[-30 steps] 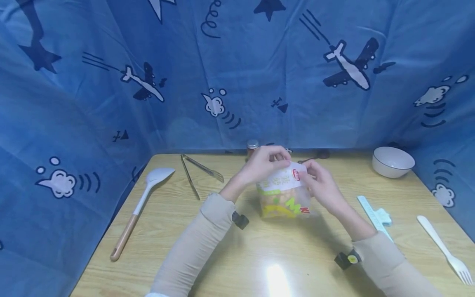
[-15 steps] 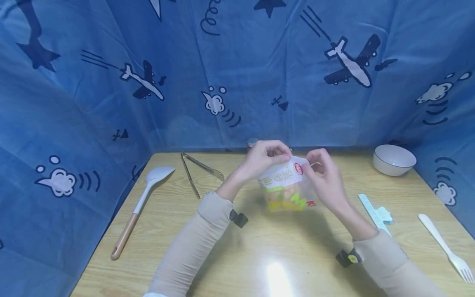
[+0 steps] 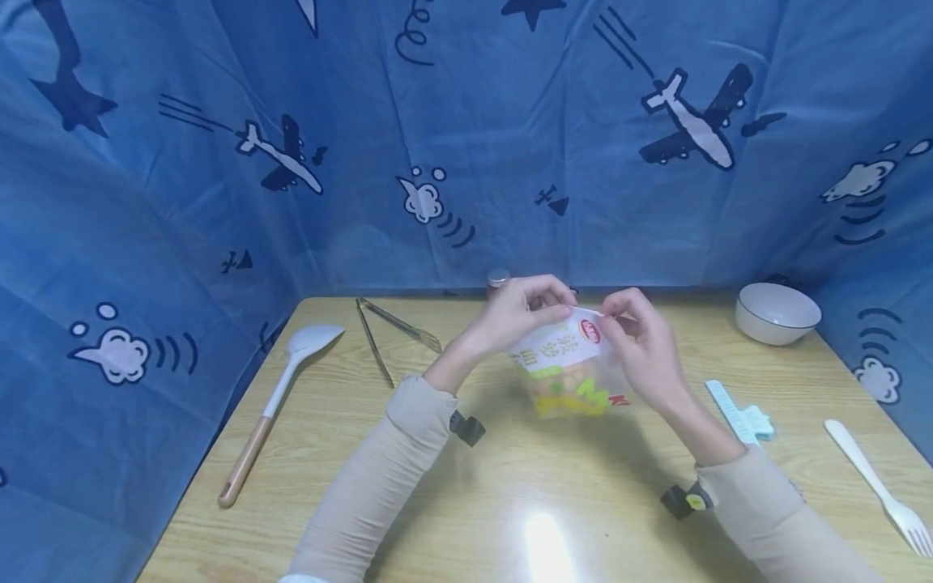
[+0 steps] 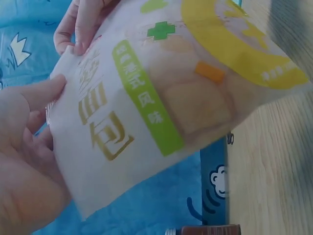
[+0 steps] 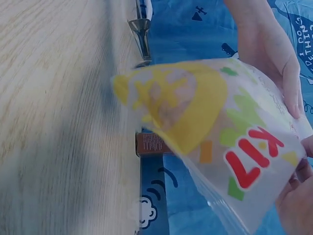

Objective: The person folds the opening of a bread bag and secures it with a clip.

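Note:
A clear snack bag (image 3: 570, 372) with a white top band, green and yellow print and pale pieces inside hangs tilted just above the wooden table (image 3: 510, 502). My left hand (image 3: 554, 308) pinches its top left edge. My right hand (image 3: 611, 317) pinches the top right corner beside a red logo. The left wrist view shows the bag (image 4: 161, 98) close up, with my left hand (image 4: 44, 103) on its white band and fingers of the other hand (image 4: 78, 24) above. In the right wrist view the bag (image 5: 210, 137) fills the middle.
A white spatula with a wooden handle (image 3: 280, 405) and metal tongs (image 3: 386, 336) lie at the left. A spice jar (image 3: 497, 279) stands behind the hands. A white bowl (image 3: 776, 312), a light blue clip (image 3: 739, 413) and a white fork (image 3: 878, 486) are at the right. Blue patterned cloth surrounds the table.
The bag has risen off the table and shifted slightly right, tilting as both hands lifted its top edge. Both hands keep their pinch.

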Tool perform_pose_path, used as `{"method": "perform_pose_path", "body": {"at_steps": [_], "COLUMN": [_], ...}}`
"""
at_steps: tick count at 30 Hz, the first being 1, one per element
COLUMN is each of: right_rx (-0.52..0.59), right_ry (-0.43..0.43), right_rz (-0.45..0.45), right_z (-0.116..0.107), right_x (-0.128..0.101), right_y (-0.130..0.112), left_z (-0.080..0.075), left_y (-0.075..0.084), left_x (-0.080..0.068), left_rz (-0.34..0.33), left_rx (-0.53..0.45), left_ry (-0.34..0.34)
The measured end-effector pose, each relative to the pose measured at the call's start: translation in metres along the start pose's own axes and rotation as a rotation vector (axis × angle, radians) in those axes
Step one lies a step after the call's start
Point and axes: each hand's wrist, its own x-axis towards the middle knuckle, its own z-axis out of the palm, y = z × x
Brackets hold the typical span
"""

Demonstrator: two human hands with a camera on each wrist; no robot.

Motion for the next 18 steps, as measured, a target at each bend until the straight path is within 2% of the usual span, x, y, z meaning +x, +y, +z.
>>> {"method": "perform_pose_path", "body": {"at_steps": [8,18], "right_rx": [-0.053,-0.117], "right_ry": [0.057,0.11], "right_rz": [-0.05,-0.106], "right_z": [0.0,-0.001], "right_x": [0.0,0.001], "right_y": [-0.007,-0.011], "left_z": [-0.001,0.0], "left_y": [0.007,0.015], "left_x": [-0.002,0.0], "left_rz": [-0.012,-0.042], "left_rx": [0.099,0.075], "left_ry": [-0.017,0.027]}}
